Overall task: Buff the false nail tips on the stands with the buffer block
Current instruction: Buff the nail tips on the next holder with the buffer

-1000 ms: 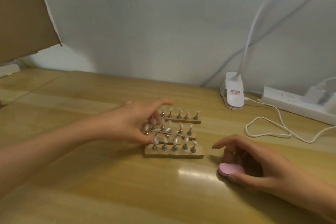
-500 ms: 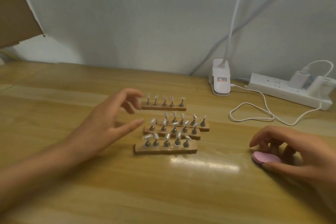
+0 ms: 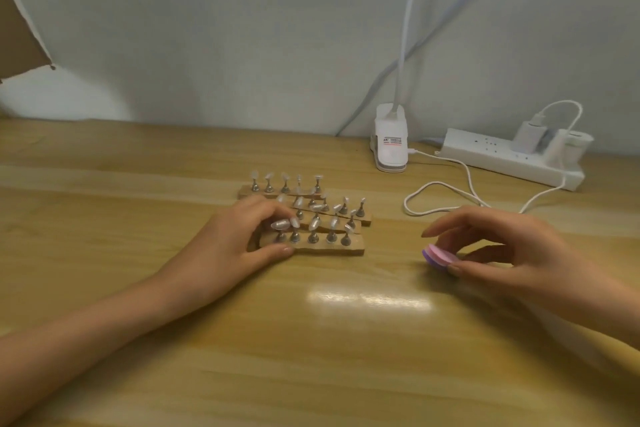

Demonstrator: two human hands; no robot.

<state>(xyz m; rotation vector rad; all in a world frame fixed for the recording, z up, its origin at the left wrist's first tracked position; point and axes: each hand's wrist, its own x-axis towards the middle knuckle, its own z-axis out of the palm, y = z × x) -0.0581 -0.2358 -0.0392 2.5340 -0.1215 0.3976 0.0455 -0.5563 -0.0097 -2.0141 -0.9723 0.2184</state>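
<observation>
A person's two bare hands worked over a wooden worktop, seen from above. Four wooden stands lay in close rows near the middle, each carrying a line of small metal pegs topped with pale false nail tips. The left hand gripped the left end of the nearest stand, thumb against its front edge and fingers curled over behind it. Well to the right of the stands, the right hand pinched a small pink and purple buffer block between thumb and fingertips, low over the worktop; whether it touched the surface could not be told. Farther back stood a white clip lamp, a white power strip and a looped white cable.
</observation>
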